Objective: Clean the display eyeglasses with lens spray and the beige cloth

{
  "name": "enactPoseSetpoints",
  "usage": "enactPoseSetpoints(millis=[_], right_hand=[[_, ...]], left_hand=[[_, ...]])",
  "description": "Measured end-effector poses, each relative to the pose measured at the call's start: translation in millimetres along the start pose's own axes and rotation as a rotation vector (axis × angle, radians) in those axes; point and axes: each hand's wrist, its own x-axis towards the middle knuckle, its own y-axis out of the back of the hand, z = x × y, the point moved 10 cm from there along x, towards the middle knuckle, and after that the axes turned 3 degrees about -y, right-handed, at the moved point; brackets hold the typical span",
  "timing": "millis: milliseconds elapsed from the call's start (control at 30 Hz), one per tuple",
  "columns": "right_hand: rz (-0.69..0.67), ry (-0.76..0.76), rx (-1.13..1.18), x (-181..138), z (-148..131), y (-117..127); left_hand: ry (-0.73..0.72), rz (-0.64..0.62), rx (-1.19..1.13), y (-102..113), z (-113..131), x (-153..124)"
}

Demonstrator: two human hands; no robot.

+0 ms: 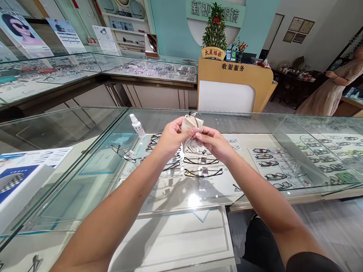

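Above the glass counter, my left hand (pixel 173 138) is closed around a cream cleaning cloth (pixel 187 123). A pair of thin, dark-framed eyeglasses (pixel 194 116) is partly wrapped in that cloth, with part of the frame sticking out at the top. My right hand (pixel 214 143) pinches at the cloth and glasses from the other side, its fingertips meeting my left thumb. Exactly which part each hand grips is hidden by cloth and fingers. A white spray bottle (pixel 137 126) stands on the glass to the left. Another pair of eyeglasses (pixel 125 154) lies nearer, left of my hands.
Inside the counter (pixel 178 200), rows of eyeglasses (pixel 203 173) lie beneath the glass. A blue and white box (pixel 13 185) sits at left. Beyond are further display cases (pixel 154 69) and a wooden cashier desk (pixel 236 75). A person (pixel 338 83) stands at far right.
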Motion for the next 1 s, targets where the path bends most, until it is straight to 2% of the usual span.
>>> enactPoseSetpoints(millis=[200, 333, 533, 600, 867, 1000], right_hand=[[-0.013, -0.024, -0.043, 0.4, 7.0, -6.4], [-0.014, -0.013, -0.051, -0.5, 2.9, -5.7], [0.061, -0.040, -0.033, -4.0, -13.4, 5.0], [0.077, -0.038, -0.024, -4.4, -16.6, 7.3], [-0.022, -0.010, -0.093, -2.7, -5.1, -3.8], [-0.024, -0.031, -0.130, -2.4, -0.9, -6.7]], left_hand=[[-0.090, 0.056, 0.034, -7.2, 13.6, -6.0], [-0.123, 0.058, 0.071, -3.6, 19.1, -4.5], [-0.064, -0.139, 0.074, -3.0, 19.9, 2.6], [-0.051, -0.170, 0.073, -3.9, 20.3, 2.1], [-0.077, -0.035, 0.122, -5.3, 21.0, -4.2], [-0.136, 0.025, 0.131, -2.8, 26.8, -4.8]])
